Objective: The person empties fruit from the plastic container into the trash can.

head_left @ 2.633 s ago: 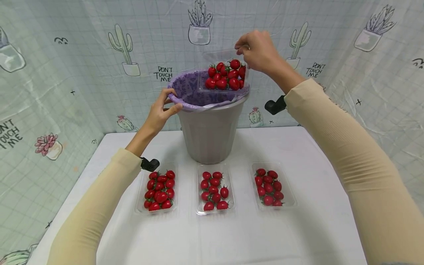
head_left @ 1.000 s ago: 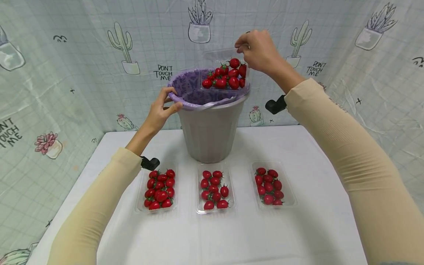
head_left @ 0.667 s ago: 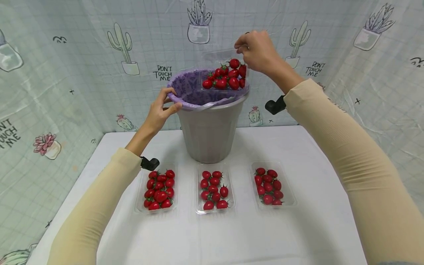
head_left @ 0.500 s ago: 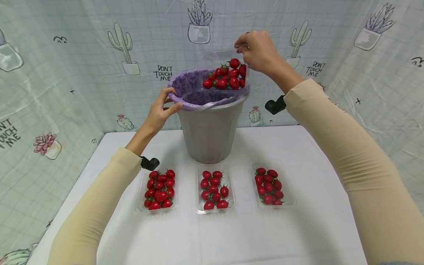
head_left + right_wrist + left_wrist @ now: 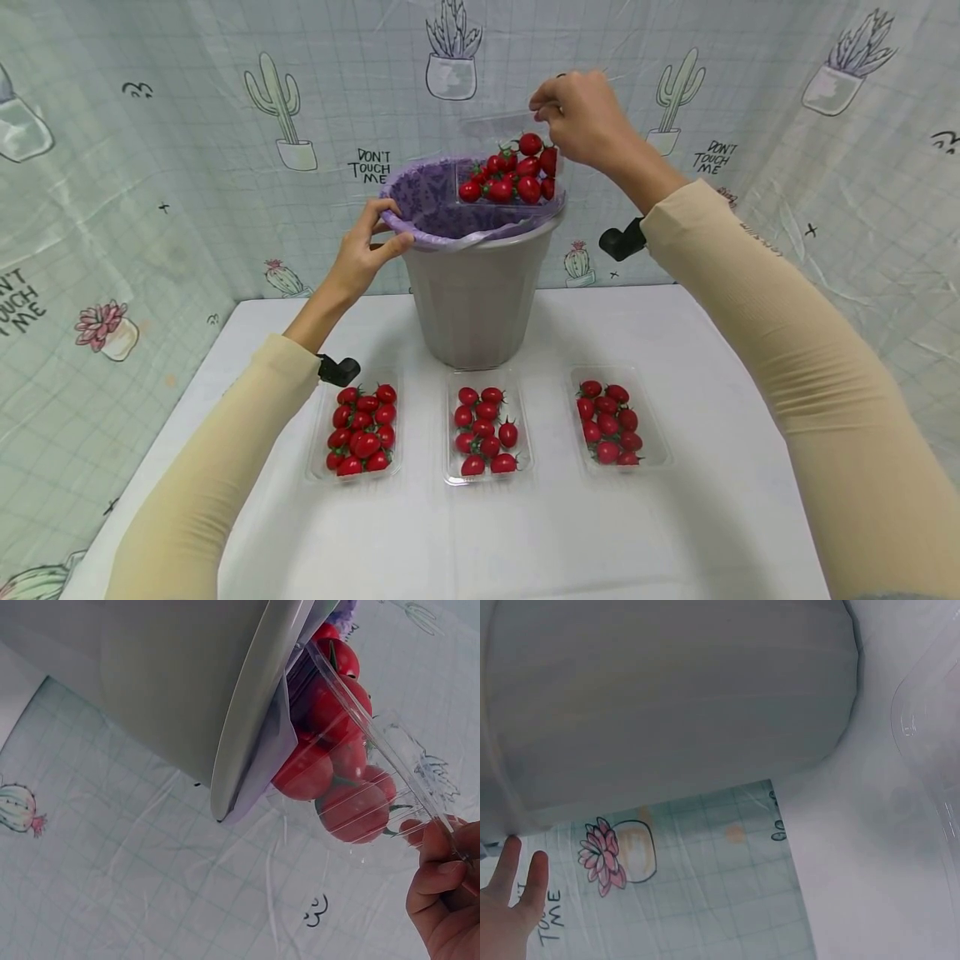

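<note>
My left hand grips the rim of a grey trash can at its left side, where a purple patterned bag lines the can and folds over the edge. Two of its fingertips show at the rim in the left wrist view. Over the can's right side, my right hand pinches the upper corner of a clear plastic tray. Red cherry tomatoes with green stems lie in this tray, which is tilted. Its lower edge overlaps the can's mouth in the head view.
Three clear trays of cherry tomatoes stand in a row on the white table: a left tray, a middle tray and a right tray. Behind the table hangs a cactus-print cloth.
Since the earliest frame, the tomatoes in the held tray have shifted, with those on its left side sitting lower. Both hands stay nearly where they were.
</note>
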`<state>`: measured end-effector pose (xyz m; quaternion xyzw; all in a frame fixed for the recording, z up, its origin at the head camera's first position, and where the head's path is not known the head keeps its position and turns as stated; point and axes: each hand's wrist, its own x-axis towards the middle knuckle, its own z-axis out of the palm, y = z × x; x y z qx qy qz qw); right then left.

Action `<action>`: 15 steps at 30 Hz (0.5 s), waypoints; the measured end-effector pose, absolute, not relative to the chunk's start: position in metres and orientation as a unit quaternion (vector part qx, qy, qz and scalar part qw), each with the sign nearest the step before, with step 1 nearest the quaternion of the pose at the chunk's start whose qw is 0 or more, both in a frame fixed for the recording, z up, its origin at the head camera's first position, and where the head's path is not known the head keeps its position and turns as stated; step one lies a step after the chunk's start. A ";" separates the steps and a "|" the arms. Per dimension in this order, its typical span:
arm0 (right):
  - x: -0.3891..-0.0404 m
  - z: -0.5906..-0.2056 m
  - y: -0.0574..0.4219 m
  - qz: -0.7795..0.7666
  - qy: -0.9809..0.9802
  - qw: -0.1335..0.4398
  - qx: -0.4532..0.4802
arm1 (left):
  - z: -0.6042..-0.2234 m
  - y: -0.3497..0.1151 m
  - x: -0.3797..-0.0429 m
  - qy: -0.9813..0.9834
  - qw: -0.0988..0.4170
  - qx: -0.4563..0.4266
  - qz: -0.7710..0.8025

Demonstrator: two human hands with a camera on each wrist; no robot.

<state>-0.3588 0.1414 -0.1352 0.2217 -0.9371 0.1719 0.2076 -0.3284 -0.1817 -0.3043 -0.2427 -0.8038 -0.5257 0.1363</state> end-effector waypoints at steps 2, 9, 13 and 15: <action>-0.359 -0.135 0.142 0.173 -0.937 0.209 0.222 | -0.305 -0.182 -0.329 -0.803 0.136 -0.244 -0.526; -0.359 -0.136 0.144 0.174 -0.937 0.209 0.222 | -0.306 -0.182 -0.329 -0.804 0.136 -0.244 -0.524; -0.359 -0.137 0.144 0.171 -0.937 0.209 0.222 | -0.306 -0.183 -0.330 -0.805 0.136 -0.243 -0.524; -0.359 -0.136 0.144 0.169 -0.937 0.210 0.222 | -0.307 -0.182 -0.330 -0.804 0.136 -0.243 -0.525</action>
